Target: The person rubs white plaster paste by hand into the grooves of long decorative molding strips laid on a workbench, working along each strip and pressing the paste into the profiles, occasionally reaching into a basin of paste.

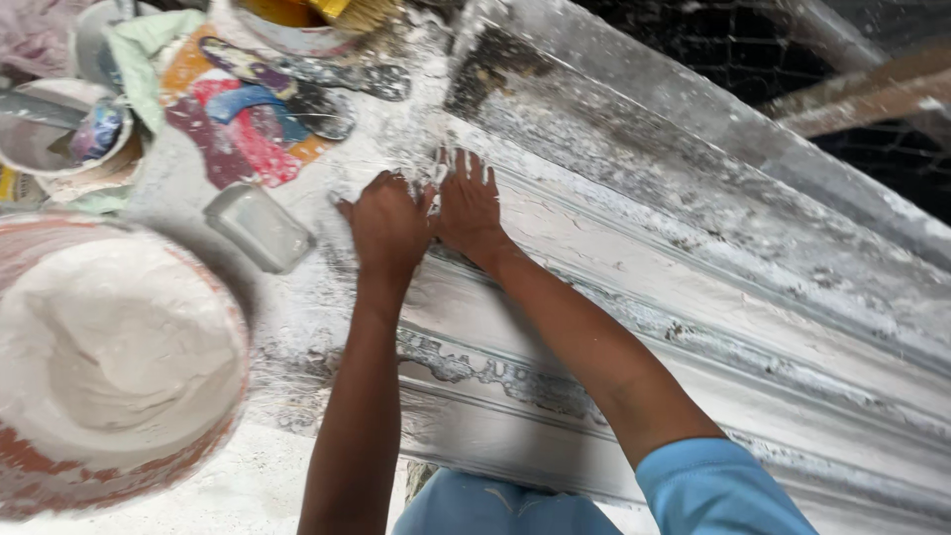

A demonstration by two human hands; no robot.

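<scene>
Neither hand closes a grip: both lie flat, palms down, on the wet plaster face of the mould [693,287]. Left hand [388,226] has its fingers together and slightly curled, pressing where the mould meets the bench [178,188]. Right hand [468,206] sits touching it on the right, fingers spread and pointing away from the person toward the mould's far upper end. Nothing is held in either hand.

Long and ribbed, the mould is a cornice-shaped piece whose long axis runs diagonally, from its upper end by the far middle of the bench down to the lower right, past the person's blue sleeve [718,490]. Its ridges and grooves follow that same line. The hands rest near its upper end, on a pale band between two darker, crusted ridges.

On the bench to the left, a big bucket [59,485] of white plaster stands at the near left corner. Just beyond it lies a small whitish block [260,228], close to the left hand but apart from it. Farther back are plaster-caked scrapers [347,77], a colourful sheet [238,124], and a bowl [30,149] at the far left edge. A brush [362,12] shows at the far edge.
</scene>
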